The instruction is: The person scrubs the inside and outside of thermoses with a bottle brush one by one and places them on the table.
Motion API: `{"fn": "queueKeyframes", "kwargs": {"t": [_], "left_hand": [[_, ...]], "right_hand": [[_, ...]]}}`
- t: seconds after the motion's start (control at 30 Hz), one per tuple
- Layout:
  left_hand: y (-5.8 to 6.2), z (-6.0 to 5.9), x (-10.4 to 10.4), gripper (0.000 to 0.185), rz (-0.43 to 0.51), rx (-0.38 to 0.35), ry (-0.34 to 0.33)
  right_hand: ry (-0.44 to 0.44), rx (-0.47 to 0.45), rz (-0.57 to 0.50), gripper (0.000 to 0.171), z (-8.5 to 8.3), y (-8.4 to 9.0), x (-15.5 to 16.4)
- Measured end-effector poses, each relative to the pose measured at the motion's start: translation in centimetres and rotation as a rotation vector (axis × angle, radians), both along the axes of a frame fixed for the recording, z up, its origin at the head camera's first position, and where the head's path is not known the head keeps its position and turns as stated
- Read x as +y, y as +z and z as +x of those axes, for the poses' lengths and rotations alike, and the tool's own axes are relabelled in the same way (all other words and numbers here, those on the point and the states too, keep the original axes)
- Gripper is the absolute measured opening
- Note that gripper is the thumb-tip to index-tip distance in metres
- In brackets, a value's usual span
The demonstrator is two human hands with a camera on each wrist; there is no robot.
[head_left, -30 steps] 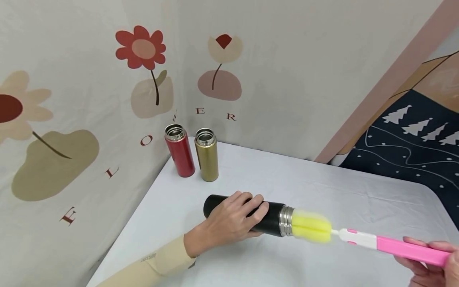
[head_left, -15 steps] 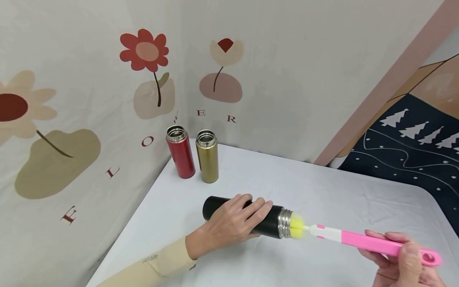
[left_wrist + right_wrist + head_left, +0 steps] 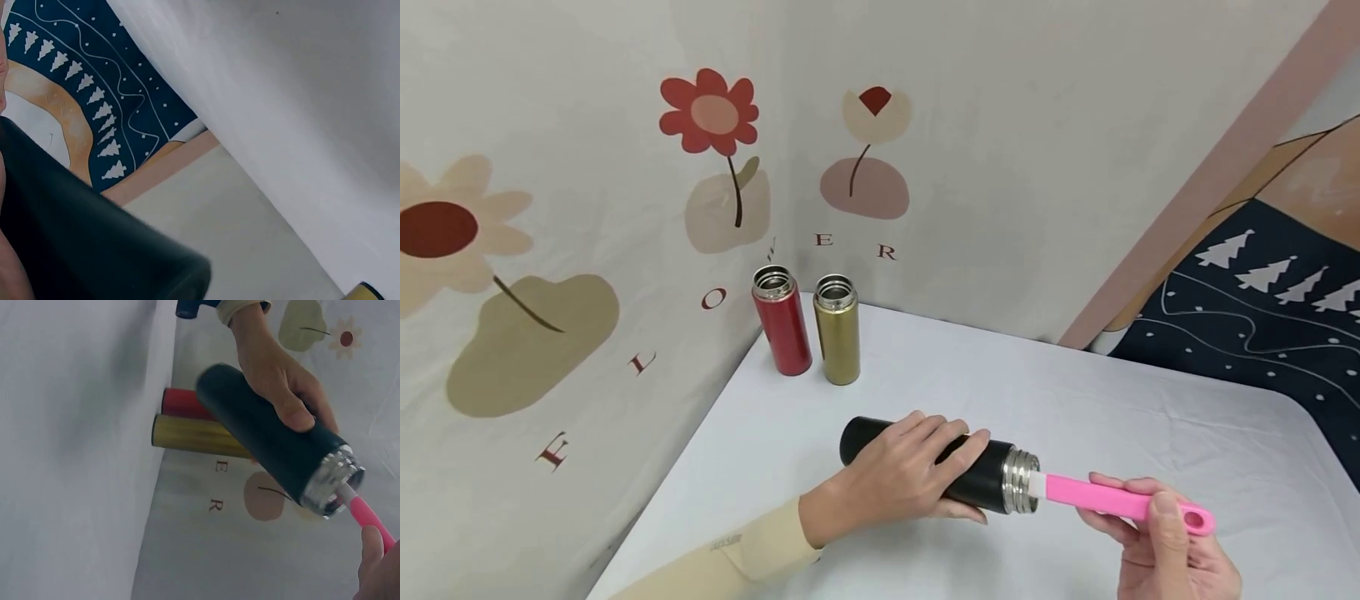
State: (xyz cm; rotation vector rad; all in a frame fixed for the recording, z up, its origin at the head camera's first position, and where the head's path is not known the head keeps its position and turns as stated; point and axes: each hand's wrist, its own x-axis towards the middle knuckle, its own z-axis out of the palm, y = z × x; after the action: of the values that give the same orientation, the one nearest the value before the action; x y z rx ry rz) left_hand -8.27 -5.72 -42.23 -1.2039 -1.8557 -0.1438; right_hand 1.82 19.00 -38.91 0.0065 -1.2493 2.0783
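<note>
A black vacuum flask (image 3: 992,475) with a bare steel threaded neck lies on its side, mouth toward the right. My left hand (image 3: 906,471) grips it round the middle, fingers over the top and thumb below. My right hand (image 3: 1176,533) pinches the pink handle of a bottle brush (image 3: 1097,496) between thumb and fingers. The brush's yellow sponge head is hidden inside the flask; only the handle and a bit of its white part show at the mouth. In the right wrist view the handle enters the steel neck (image 3: 331,481). The left wrist view shows the flask's dark body (image 3: 94,231).
A red flask (image 3: 782,325) and a gold flask (image 3: 837,333) stand upright and lidless at the back left of the white table (image 3: 940,350). A cloth wall (image 3: 985,167) printed with flowers and letters rises behind them. A dark-blue tree-patterned cloth (image 3: 1262,308) lies beyond the right edge.
My right hand has moved left, pushing the brush into the flask, so the yellow sponge has gone out of sight. The left hand and flask have shifted slightly right.
</note>
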Motion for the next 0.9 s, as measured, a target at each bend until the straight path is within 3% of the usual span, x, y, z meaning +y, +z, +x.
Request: {"fn": "queueKeyframes", "kwargs": {"t": [0.07,0.17,0.3,0.37,0.6,0.77,0.83,0.9], "left_hand": [[-0.1,0.0,-0.2,0.085,-0.035,-0.028,0.035],[-0.4,0.1,-0.5,0.082,-0.070,-0.107,0.056],[-0.5,0.2,-1.0,0.082,-0.053,-0.242,0.022],[-0.5,0.3,-1.3,0.082,-0.025,-0.272,0.010],[-0.3,0.3,-2.0,0.077,0.022,-0.212,0.027],[-0.4,0.2,-2.7,0.069,0.035,-0.151,0.060],[-0.6,0.1,-3.0,0.070,0.056,-0.124,0.067],[-0.7,0.0,-3.1,0.072,0.083,-0.101,0.068]], "right_hand": [[-0.016,-0.019,0.000,0.044,0.0,0.0,0.6],[0.014,0.028,-0.045,0.039,-0.2,-0.4,1.8],[0.060,0.082,-0.103,0.031,-0.5,-0.8,3.2],[0.053,0.088,-0.133,0.030,-0.5,-0.8,3.8],[0.017,0.066,-0.321,0.029,-0.4,-0.4,5.3],[0.034,0.014,-0.508,0.024,0.1,0.1,7.0],[0.086,-0.015,-0.547,0.023,0.4,0.1,7.9],[0.072,-0.029,-0.597,0.023,0.4,0.3,8.5]]}}
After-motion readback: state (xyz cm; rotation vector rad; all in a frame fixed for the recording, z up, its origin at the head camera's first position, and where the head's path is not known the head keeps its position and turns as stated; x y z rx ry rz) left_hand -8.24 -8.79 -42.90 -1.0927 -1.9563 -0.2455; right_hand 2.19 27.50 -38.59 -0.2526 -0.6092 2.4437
